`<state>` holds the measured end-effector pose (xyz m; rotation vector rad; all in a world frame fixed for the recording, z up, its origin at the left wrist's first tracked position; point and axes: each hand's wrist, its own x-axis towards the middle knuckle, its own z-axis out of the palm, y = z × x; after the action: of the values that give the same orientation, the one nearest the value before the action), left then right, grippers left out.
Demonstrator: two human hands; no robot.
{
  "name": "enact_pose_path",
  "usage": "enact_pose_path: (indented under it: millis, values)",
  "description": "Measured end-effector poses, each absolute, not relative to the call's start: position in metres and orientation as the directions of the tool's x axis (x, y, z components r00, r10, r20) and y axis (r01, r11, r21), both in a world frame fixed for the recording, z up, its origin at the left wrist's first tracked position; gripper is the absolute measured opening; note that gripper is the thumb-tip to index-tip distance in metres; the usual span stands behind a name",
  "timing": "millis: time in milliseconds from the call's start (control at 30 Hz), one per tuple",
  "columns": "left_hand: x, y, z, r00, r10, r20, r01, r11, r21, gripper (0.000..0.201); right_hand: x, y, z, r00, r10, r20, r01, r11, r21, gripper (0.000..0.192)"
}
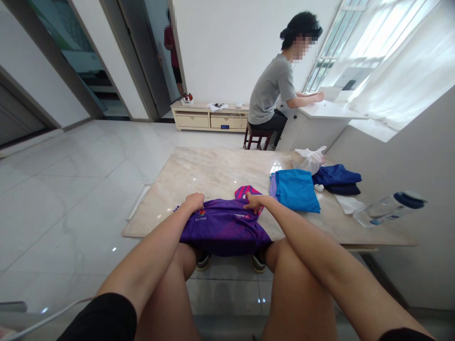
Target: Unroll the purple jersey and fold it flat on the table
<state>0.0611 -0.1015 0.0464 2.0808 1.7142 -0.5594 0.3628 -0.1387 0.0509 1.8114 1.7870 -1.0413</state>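
A purple sports shirt (220, 225) lies across the near edge of the table, its lower part hanging over toward my knees. Small printed logos show on its front, and a pink-and-purple striped part, perhaps a sleeve, sticks out at its far right. My left hand (195, 202) is closed on the far left corner of the shirt, with its fingertips partly hidden. At the far right corner, my right hand (253, 201) pinches the fabric beside the striped part. To the right of that hand lies a folded blue garment (297, 189) with a lilac cloth under its left side.
On the marble-topped table (206, 168) stand a white plastic bag (311, 160), dark blue clothing (337, 177) and a clear water bottle (386, 210) at the right. Beyond, a person (270, 90) sits at a white desk by the window. Another person (172, 47) stands in the doorway.
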Motion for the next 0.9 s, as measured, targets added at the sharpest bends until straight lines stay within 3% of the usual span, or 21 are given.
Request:
enact_pose_path:
  millis: [267, 700, 900]
  values:
    - [0.056, -0.101, 0.040, 0.165, 0.810, -0.563, 0.986, -0.145, 0.081, 0.021, 0.362, -0.135, 0.041, -0.083, 0.658, -0.749, 0.963, -0.140, -0.230, 0.065]
    - [0.056, -0.104, 0.044, 0.181, 0.814, -0.552, 0.983, -0.172, 0.068, 0.017, 0.347, -0.145, 0.063, -0.131, 0.682, -0.719, 0.977, -0.032, -0.209, 0.026]
    - [0.056, -0.106, 0.049, 0.191, 0.804, -0.563, 0.981, -0.180, 0.075, 0.024, 0.338, -0.147, 0.081, -0.171, 0.705, -0.688, 0.979, 0.044, -0.198, 0.021]
